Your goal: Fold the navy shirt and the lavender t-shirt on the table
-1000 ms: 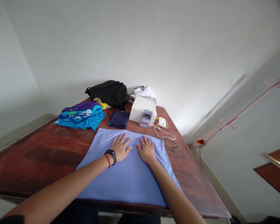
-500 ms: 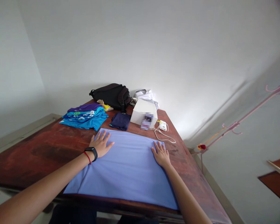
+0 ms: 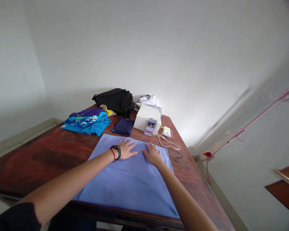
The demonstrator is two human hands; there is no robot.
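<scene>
A light blue-violet cloth [image 3: 125,186] lies spread flat on the reddish-brown wooden table [image 3: 50,154], its near side reaching the table's front edge. My left hand [image 3: 125,149] rests palm down on the upper middle of the cloth, fingers spread; a black wristband and a red string circle that wrist. Just to its right, my right hand [image 3: 152,154] also lies palm down on the cloth with its fingers apart. Neither hand grips anything. Beyond the cloth's far edge sits a folded navy garment [image 3: 123,127].
Purple and blue folded clothes [image 3: 88,122] lie at the far left, near a black bag [image 3: 113,101]. A white box [image 3: 145,117] stands at the back, beside a white charger [image 3: 166,131] with its cable. To the right leans a pink coat stand [image 3: 257,118] by the wall.
Both hands have moved inward over the cloth, the left one rightward and the right one leftward, and now lie close together. The cloth looks smoother on its left side.
</scene>
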